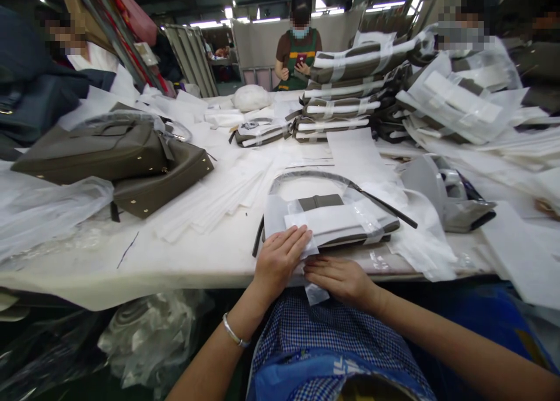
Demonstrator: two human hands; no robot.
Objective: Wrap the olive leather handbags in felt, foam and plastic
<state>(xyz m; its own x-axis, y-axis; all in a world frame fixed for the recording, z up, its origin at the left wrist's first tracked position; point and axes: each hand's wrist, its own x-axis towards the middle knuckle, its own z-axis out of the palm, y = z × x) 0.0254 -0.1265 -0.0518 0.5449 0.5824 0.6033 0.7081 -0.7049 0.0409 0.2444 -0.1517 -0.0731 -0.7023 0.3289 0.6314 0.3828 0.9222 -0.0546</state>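
A dark olive handbag lies flat near the table's front edge, with a white padding strip across it and clear tape over the strip's right part. Its long strap, wrapped in clear film, arches behind it. My left hand rests flat on the padding's left end, fingers stretched out and close together. Just below the bag's front edge, my right hand has its fingers closed on a strip of clear tape, whose loose end hangs beneath them. My right thumb is hidden.
A grey tape dispenser stands to the right. Behind it rise stacked wrapped bags. Two olive handbags lie at left beside white paper sheets. Across the table is a person with a phone. Crumpled plastic hangs below the edge.
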